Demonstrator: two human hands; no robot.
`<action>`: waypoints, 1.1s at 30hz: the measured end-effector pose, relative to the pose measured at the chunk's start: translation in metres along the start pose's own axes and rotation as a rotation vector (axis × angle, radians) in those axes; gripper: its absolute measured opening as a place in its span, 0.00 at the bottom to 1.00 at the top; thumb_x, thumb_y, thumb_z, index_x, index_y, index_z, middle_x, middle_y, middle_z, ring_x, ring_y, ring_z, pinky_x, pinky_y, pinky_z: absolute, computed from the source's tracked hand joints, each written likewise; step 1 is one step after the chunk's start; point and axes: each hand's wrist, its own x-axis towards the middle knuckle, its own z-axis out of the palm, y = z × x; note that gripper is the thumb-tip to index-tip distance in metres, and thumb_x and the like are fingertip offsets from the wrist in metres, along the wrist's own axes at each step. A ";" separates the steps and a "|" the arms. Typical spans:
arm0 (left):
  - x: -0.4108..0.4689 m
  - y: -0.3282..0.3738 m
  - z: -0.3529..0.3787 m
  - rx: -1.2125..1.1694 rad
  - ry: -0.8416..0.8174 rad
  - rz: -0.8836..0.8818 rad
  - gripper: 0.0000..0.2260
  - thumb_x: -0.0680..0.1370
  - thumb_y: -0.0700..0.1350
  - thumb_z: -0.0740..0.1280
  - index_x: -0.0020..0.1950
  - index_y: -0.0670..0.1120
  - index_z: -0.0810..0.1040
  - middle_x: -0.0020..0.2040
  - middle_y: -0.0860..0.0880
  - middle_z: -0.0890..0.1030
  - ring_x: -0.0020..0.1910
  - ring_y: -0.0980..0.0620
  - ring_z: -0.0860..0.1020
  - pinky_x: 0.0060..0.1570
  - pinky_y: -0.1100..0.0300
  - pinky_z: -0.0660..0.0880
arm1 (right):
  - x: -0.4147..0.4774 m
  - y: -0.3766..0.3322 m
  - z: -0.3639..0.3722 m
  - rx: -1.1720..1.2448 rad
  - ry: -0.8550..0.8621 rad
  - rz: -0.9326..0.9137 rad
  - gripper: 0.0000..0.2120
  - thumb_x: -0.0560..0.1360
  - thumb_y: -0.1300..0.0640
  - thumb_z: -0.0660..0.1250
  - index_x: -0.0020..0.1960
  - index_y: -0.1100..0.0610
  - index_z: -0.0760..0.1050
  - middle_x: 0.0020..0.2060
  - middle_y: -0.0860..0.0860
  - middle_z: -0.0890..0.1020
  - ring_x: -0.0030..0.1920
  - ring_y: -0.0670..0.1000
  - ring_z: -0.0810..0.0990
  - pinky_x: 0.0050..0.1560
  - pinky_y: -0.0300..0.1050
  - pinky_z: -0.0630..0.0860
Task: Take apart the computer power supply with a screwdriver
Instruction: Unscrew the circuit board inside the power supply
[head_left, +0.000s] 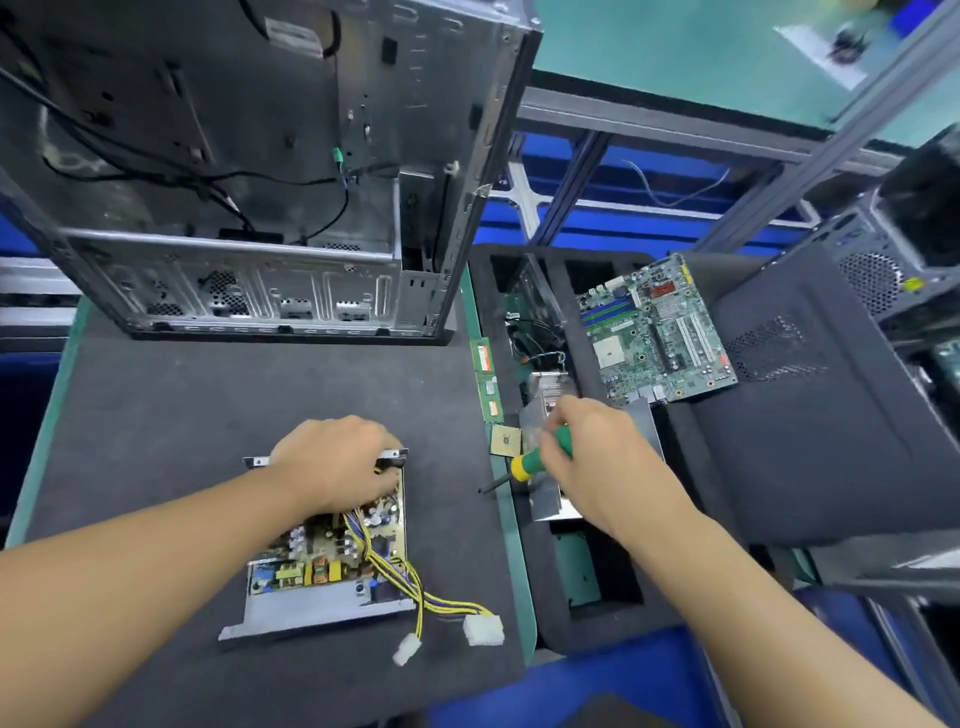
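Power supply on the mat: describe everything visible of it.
The power supply lies flat on the dark foam mat, its cover off: a shallow grey metal tray holding a bare circuit board crowded with components. A bundle of yellow and black wires leaves its near right corner and ends in two white connectors on the mat. The left hand grips its far end. The screwdriver in the right hand is held to its right, clear of it.

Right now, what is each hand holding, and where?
The right hand grips the screwdriver by its green handle; left hand rests on the power supply, far end, grip unclear.
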 end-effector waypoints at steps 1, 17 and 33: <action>0.002 0.009 -0.005 0.033 -0.002 0.047 0.20 0.74 0.61 0.57 0.64 0.63 0.75 0.62 0.60 0.78 0.61 0.51 0.77 0.53 0.53 0.75 | -0.007 0.003 -0.001 0.030 0.013 0.026 0.06 0.80 0.55 0.61 0.47 0.57 0.72 0.40 0.49 0.75 0.39 0.52 0.72 0.36 0.47 0.65; 0.016 0.159 0.017 -0.591 -0.081 0.174 0.08 0.80 0.43 0.67 0.43 0.47 0.84 0.36 0.52 0.84 0.33 0.57 0.83 0.36 0.70 0.74 | -0.092 0.058 -0.052 0.254 0.243 0.316 0.05 0.77 0.52 0.63 0.43 0.51 0.74 0.34 0.44 0.75 0.31 0.45 0.71 0.32 0.42 0.68; 0.021 0.196 0.065 -1.012 -0.258 0.207 0.09 0.82 0.39 0.65 0.45 0.42 0.83 0.40 0.45 0.85 0.41 0.47 0.85 0.42 0.58 0.81 | -0.114 0.104 -0.033 0.281 0.183 0.443 0.06 0.78 0.52 0.61 0.44 0.52 0.72 0.36 0.45 0.76 0.29 0.46 0.69 0.27 0.38 0.64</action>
